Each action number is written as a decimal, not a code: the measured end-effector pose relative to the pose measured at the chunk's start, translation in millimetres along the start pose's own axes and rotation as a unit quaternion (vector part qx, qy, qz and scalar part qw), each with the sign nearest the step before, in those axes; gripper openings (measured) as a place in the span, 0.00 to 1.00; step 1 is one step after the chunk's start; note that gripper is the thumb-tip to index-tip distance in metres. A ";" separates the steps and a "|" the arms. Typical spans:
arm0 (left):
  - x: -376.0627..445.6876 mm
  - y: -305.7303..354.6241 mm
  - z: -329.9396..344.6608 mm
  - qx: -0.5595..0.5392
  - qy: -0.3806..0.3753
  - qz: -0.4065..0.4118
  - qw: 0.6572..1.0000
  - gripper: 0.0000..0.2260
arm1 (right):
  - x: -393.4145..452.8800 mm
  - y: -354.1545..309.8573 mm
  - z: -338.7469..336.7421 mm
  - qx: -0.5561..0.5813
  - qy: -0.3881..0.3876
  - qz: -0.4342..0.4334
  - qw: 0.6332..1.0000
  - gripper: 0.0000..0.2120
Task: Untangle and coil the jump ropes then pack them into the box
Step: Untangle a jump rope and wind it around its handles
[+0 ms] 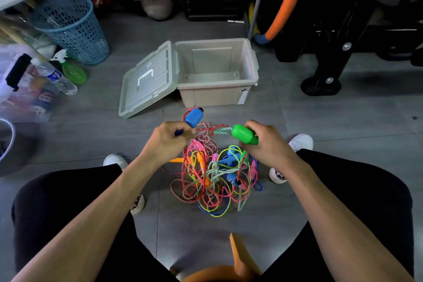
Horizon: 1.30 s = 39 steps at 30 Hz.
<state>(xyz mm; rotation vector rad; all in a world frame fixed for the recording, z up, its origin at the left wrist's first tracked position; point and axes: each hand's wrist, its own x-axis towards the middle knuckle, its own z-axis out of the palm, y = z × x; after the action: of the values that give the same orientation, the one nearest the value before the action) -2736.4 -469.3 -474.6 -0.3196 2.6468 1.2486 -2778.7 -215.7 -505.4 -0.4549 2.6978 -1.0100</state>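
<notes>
left hand (165,142): clamped on a blue plastic jump-rope handle (194,117), raised over the pile.
right hand (266,144): clamped on a green plastic jump-rope handle (243,134); hands held apart, level with each other.
link: a red-and-white braided cord (207,126) and a pale green braided cord (220,131) meet in a knot between the two handles.
pile: the tangled heap of coloured jump ropes (214,178) lies on the grey tiled floor (320,121) between the feet, near the open beige plastic storage box (217,71).
box: empty as far as visible; its hinged translucent lid (148,80) is folded out to the left.
step (judgement): separating the first two ropes at the knot.
how: don't pull the handles apart, that likely tightens the knot. Give slack, feed one handle back through the loop, then lift that rope out of the heap.
then: coil it loosely on its own before dropping it in the box, so it doesn't re-snag.
risk: the thin neon cords in the heap look likely to catch on the other handles.
hidden: which cord belongs to which handle below the knot, can't tell.
hidden: the rope count is unclear; the orange, pink and blue handles are partly buried.
hidden: fingertips are behind the handles, so the exact grip isn't visible.
cut off: an orange object at the bottom edge, unidentified.
</notes>
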 end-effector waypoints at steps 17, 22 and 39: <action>0.0 -0.9 -0.7 0.049 0.018 0.094 0.994 0.06 | -0.8 -13.3 0.7 0.280 -0.107 0.190 0.935 0.20; 2.3 -3.6 8.5 0.091 -0.002 0.128 0.988 0.05 | -3.7 -7.2 14.7 0.103 -0.010 0.020 0.994 0.08; 17.5 -18.2 15.4 0.263 0.056 -0.035 0.963 0.07 | -2.0 -14.3 -13.6 -0.063 -0.001 -0.002 0.998 0.19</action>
<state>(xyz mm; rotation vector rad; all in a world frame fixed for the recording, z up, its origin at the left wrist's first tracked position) -2746.7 -470.6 -502.2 -0.3960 2.9000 0.4806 -2778.2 -217.1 -485.5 -0.4834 2.7704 -0.8426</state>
